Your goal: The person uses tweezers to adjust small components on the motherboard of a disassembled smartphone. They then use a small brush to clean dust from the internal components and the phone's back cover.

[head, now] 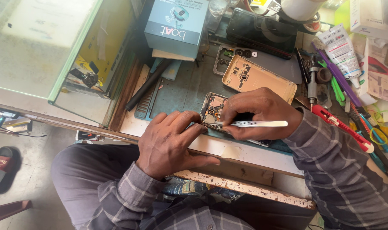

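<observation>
Right hand (pixel 258 113) pinching tweezers (pixel 253 124) over opened phone (pixel 214 109); left hand (pixel 170 142) fingers loosely curled, seemingly steadying it

Head view, steeply down, close over workbench (pixel 245 155)

Phone repair shop. Glass counter (pixel 41 55), opened phone (pixel 214 110), loose back covers (pixel 258 76), scattered tools (pixel 343 123), boxed goods (pixel 177 25).

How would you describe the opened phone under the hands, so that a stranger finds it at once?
Start at the blue-green work mat in the middle of the bench. Near its front edge lies the opened phone, between the left hand and the right hand, which holds white tweezers. Unlike the gold back cover behind it, it shows bare circuit parts.
</observation>
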